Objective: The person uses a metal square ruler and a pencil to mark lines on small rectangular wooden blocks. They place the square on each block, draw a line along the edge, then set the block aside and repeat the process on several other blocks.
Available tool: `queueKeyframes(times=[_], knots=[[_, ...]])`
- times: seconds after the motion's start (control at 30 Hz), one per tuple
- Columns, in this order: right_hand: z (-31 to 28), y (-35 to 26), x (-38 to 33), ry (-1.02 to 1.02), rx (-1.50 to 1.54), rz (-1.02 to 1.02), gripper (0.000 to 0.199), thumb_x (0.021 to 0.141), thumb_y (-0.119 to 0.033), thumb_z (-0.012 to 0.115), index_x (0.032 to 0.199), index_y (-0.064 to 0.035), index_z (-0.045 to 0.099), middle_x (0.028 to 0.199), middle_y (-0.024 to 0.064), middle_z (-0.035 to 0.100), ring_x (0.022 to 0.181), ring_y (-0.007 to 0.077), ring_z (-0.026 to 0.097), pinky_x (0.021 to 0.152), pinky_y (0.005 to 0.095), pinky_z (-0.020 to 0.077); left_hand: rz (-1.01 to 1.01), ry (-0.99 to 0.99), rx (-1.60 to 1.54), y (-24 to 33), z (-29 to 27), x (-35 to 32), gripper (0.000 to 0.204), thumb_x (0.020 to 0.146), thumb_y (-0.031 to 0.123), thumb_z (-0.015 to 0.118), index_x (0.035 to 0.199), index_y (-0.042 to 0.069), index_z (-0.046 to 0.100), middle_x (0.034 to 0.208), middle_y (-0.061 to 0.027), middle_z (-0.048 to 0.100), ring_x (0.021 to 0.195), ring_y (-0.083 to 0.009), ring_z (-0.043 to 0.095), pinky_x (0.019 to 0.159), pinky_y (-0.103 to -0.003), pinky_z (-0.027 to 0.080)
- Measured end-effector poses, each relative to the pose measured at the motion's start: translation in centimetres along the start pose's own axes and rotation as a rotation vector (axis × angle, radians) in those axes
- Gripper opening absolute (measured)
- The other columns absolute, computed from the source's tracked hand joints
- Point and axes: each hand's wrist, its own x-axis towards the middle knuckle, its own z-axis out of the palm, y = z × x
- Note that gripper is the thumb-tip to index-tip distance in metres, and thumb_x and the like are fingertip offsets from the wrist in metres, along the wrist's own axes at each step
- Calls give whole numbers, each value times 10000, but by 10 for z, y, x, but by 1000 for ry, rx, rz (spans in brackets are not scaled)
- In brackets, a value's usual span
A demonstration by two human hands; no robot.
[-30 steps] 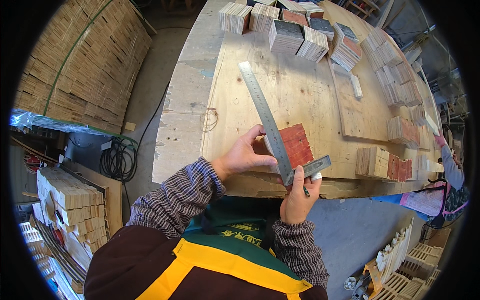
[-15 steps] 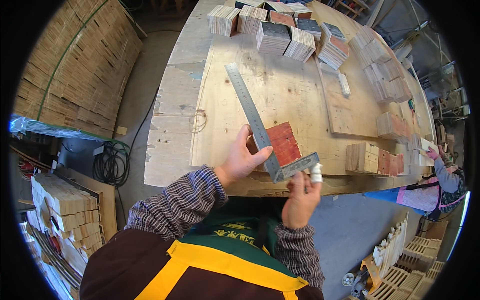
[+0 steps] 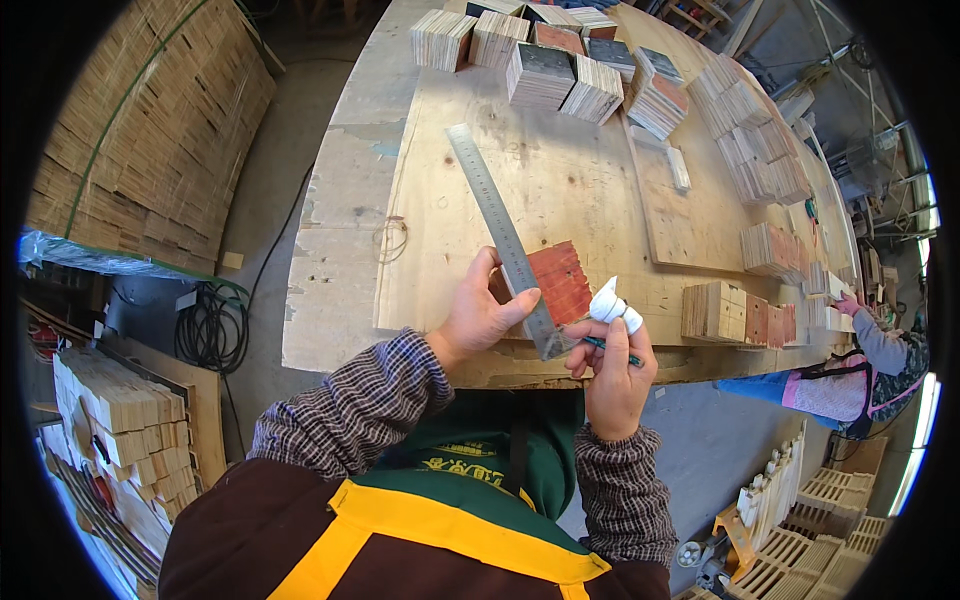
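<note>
A worker's left hand [image 3: 478, 318] presses flat on a long steel ruler [image 3: 500, 235] laid slantwise over a red-faced wooden block [image 3: 556, 282] at the near edge of a plywood workbench [image 3: 450, 200], thumb and fingers spread to pin both down. Just right of it, the right hand [image 3: 612, 372] is closed around a thin teal pen [image 3: 612, 350] together with a white, wrapped object [image 3: 612, 303], held beside the ruler's near end. The work appears to be at the marking stage: block squared against the ruler, line not yet drawn. The next move likely calls for steady pressure from the left hand while the pen tip meets the ruler's edge. Beyond the hands, stacks of wooden tiles [image 3: 560, 75] crowd the far side.
</note>
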Motion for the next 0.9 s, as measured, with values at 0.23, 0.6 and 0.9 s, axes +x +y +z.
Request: queueKeyframes(times=[0.23, 0.6, 0.9], knots=[[-1, -2, 1, -44, -41, 25, 288, 1058, -192, 359, 1154, 42, 495, 876, 142, 690, 575, 109, 592, 509, 219, 475, 7, 7, -3, -2, 0, 0, 517, 859, 115, 720, 1246, -6, 401, 1182, -92, 523, 1087, -147, 547, 954, -328, 482], [16, -9, 21, -97, -88, 10, 272, 1058, -173, 351, 1138, 44, 495, 846, 127, 686, 565, 94, 586, 501, 218, 477, 65, 70, 123, -15, -6, 1, 538, 808, 187, 761, 1198, -20, 454, 1147, -122, 523, 1062, -169, 531, 929, -332, 475], [44, -14, 69, -184, -87, 25, 296, 1059, -208, 362, 1044, 31, 535, 848, 136, 684, 588, 109, 589, 518, 227, 487, 102, -45, 222, -27, -16, 6, 524, 888, 161, 711, 1263, 41, 364, 1139, -89, 556, 1054, -139, 575, 905, -316, 505]])
